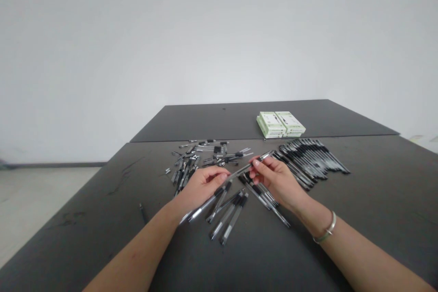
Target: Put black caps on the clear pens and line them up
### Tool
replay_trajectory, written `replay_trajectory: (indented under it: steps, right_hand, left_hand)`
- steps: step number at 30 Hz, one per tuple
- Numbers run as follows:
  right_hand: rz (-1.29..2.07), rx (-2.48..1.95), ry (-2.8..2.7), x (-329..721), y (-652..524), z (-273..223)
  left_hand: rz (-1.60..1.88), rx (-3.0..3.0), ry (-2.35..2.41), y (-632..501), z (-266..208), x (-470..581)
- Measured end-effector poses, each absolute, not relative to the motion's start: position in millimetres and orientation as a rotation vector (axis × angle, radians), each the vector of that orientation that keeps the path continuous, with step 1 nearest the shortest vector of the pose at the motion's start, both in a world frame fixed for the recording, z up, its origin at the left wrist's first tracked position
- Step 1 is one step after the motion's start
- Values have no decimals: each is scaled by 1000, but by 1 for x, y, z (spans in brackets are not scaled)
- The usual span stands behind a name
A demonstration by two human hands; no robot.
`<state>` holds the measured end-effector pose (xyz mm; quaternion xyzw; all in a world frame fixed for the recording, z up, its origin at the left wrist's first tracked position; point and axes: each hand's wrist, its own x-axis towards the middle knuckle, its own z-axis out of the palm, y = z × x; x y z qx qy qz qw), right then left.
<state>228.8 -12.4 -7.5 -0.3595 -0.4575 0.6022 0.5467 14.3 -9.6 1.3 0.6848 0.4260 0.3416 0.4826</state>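
A clear-barrelled pen (242, 170) with a dark end is stretched between my two hands above the table. My right hand (278, 180) pinches its dark upper end between thumb and fingers. At the lower end, my left hand (201, 185) has thumb and fingers closed on the barrel's tip. Below the hands lie several loose pens (234, 219) with black grips, fanned out toward me. A few more pens (268, 198) lie slantwise under my right hand, partly covered by it.
A jumbled heap of pens and pen parts (185, 171) lies left of centre. To the right, many pens (313, 159) are laid side by side in a slanting row. Stacked green-and-white boxes (280, 124) stand farther back. A single dark pen (142, 212) lies by my left forearm.
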Motion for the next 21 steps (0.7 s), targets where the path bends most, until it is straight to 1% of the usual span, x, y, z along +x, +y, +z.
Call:
replay_trajectory:
  steps: [5,8,10,13,15,17,21]
  right_hand:
    - [1319,-950,-1129,250,-1,3]
    - [1202,-1106,-1215,264,6,5]
    - [1000,-1320,-1387,275,11,4]
    - [527,-1676,-1770,292,17,2]
    - [282,-1806,-1963,302,21,-3]
    - [195,-1880,-2067,310,23,-8]
    - [122,-2016,-2190,315,25,-15]
  left_hand:
    - [892,1653,1124,-5,-6,9]
    - [907,1661,1166,-1,-11,7]
    - [917,1675,1191,1,-13,6]
    - [936,1693,1221,2,-12,5]
    - [945,1696,1231,1,-11,6]
    - [952,1691,1235,1,-10,6]
    - [980,1673,1241,1,-8,6]
